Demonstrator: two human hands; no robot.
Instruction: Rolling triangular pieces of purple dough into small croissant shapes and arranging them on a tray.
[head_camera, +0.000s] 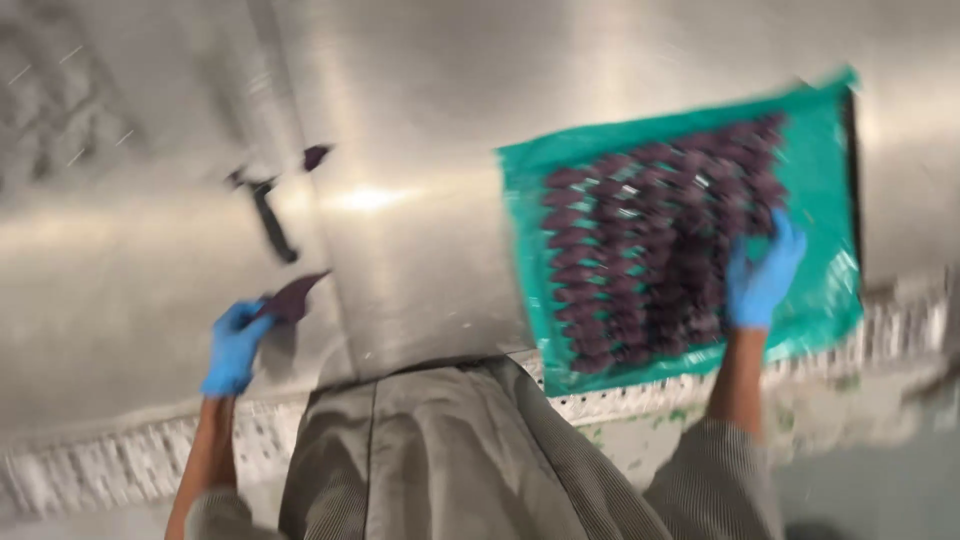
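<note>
Steel table (420, 250) fills the blurred view. At right, a green tray (825, 140) holds rows of dark purple pieces (650, 260); the right hand (760, 275) rests on them, fingers spread. Left hand (235, 345) pinches one piece (292, 297). Judged: laying pieces out, which calls for careful aligning.

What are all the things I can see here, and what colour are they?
Metal table: one, shiny silver, fills most of the view.
Tray: one, green lining, on the table at right.
Dark pieces on tray: many, too blurred to count, purple, laid in rows.
Single piece: one, purple, held over the table at left.
Dark tool: one, black, lying on the table above the left hand.
Small scrap: one, purple, near the tool.
Left hand: blue glove, pinching the single piece.
Right hand: blue glove, resting on the tray's pieces.
</note>
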